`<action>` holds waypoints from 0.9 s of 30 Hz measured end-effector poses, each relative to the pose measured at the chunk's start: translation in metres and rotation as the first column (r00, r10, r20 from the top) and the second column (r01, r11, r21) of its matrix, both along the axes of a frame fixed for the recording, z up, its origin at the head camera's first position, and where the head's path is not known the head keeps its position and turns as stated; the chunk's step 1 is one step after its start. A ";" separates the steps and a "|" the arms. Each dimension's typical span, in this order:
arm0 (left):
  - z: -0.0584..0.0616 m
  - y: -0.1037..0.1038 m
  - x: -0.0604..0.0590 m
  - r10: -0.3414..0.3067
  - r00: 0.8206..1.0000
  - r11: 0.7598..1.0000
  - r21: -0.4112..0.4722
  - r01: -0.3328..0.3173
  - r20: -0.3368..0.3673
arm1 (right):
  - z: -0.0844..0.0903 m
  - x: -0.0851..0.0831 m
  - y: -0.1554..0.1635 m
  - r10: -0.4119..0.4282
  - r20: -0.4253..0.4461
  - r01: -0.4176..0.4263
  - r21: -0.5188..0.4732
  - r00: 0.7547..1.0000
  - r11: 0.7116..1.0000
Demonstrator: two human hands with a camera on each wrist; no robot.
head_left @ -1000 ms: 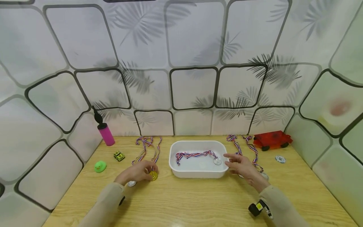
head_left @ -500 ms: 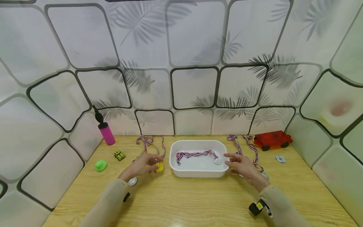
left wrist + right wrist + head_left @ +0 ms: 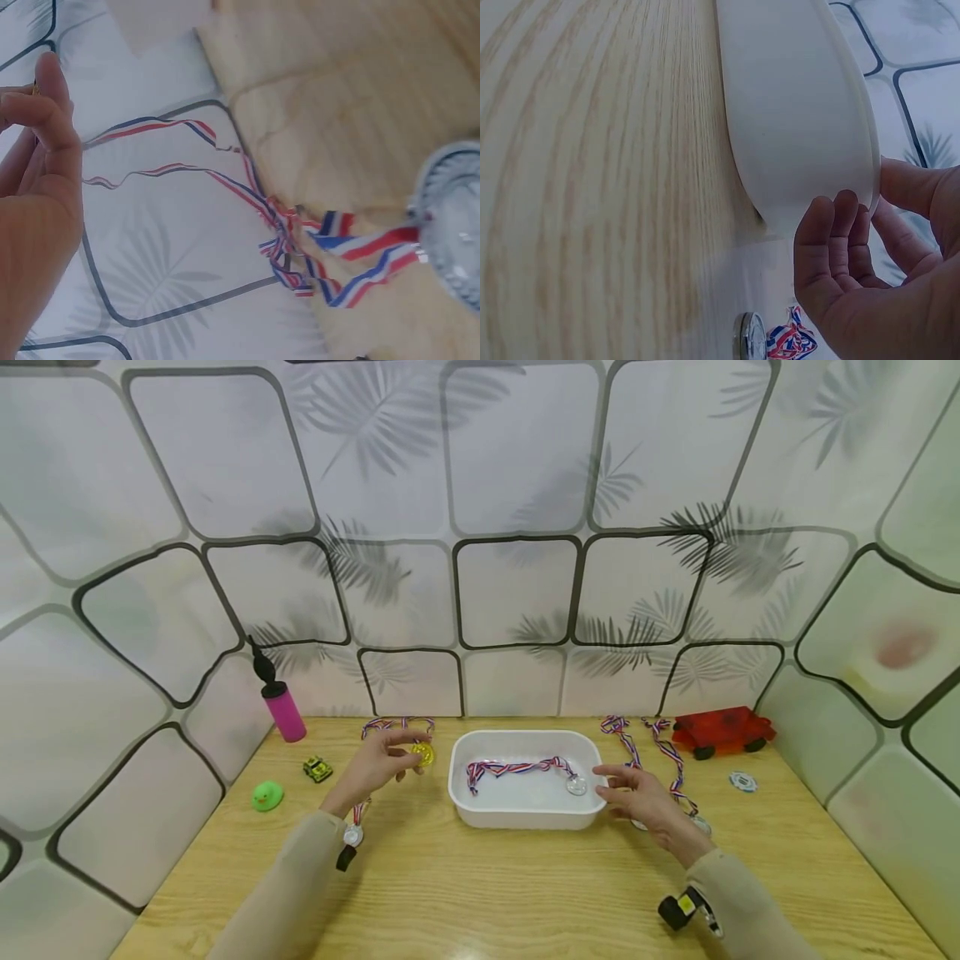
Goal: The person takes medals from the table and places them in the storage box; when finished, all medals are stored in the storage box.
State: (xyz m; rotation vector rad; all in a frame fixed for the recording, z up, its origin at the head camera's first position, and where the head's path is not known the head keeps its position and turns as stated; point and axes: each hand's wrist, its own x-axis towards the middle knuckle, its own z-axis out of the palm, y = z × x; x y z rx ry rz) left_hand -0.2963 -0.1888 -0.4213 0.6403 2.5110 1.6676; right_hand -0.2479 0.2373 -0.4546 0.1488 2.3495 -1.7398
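Note:
My left hand [image 3: 375,768] pinches a gold medal [image 3: 423,754] by its edge, raised over the table left of a white plastic tub [image 3: 525,819]. Its striped ribbon [image 3: 176,166] trails from the fingers down to the tabletop in the left wrist view. Below that wrist lies a silver medal [image 3: 353,835] on its own ribbon. My right hand [image 3: 647,806] grips the tub's right end, fingers at the rim, as the right wrist view shows. Inside the tub is one silver medal [image 3: 576,786] with its red, white and blue ribbon [image 3: 516,768].
Right of the tub are more ribboned medals, one silver medal [image 3: 701,825] partly behind my wrist, plus a red toy car [image 3: 722,731] and a poker chip [image 3: 743,782]. At left stand a pink balloon pump [image 3: 284,713], a small yellow car [image 3: 317,769] and a green duck [image 3: 267,796].
My left hand has lifted the gold medal off the table, moving it up and slightly right, its ribbon drawn along. The right hand and tub have stayed in place.

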 end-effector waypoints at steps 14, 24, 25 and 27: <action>0.047 0.005 -0.018 0.061 0.997 0.988 0.145 -0.054 -0.049 | 0.003 0.001 0.000 0.012 0.011 -0.012 0.016 1.000 1.000; 0.086 0.018 -0.016 0.092 0.990 0.990 0.114 -0.079 -0.107 | 0.002 0.001 -0.001 -0.004 0.010 0.004 0.010 1.000 1.000; 0.089 0.019 -0.017 0.097 0.988 0.990 0.112 -0.084 -0.119 | 0.002 0.001 -0.001 -0.005 0.010 0.005 0.008 1.000 1.000; 0.093 0.020 -0.020 0.103 0.986 0.989 0.122 -0.087 -0.132 | 0.002 0.000 -0.001 -0.005 0.010 0.005 0.003 1.000 1.000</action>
